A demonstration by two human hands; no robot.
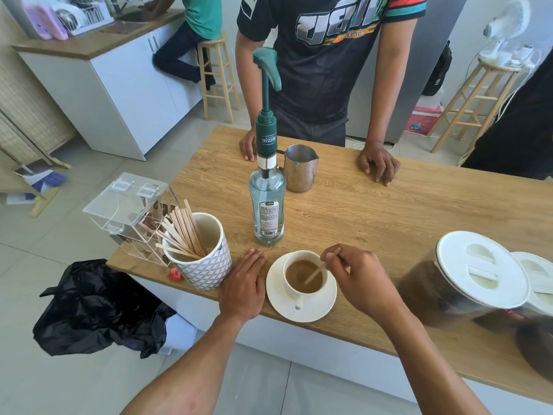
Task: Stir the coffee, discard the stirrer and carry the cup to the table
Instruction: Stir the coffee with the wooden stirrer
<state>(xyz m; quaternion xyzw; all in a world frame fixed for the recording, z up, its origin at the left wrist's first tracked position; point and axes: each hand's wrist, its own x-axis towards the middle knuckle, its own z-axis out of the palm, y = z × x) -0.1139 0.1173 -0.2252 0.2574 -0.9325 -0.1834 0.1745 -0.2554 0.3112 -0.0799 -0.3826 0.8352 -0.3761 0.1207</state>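
Two bare hands work at the near edge of a long wooden counter [374,211], across which a second person in a dark printed shirt [326,55] stands with both palms on the far side. At far right sit two large clear canisters [449,283] with white lids; off the counter's near left corner hangs a black bin bag [89,307]. Toward the middle stands a tall clear syrup bottle [267,205] with a green pump, a steel milk jug [300,168] just behind it. Left of the hands, a patterned white pot [206,265] holds spare wooden sticks. The left hand [244,286] lies flat on the wood, fingers together, just beside the white saucer [302,307]. On that saucer, near the counter's front edge, sits the white cup [302,275] of pale brown coffee. The right hand [356,277] pinches the top of a wooden stirrer [314,272], whose lower end dips into the drink.
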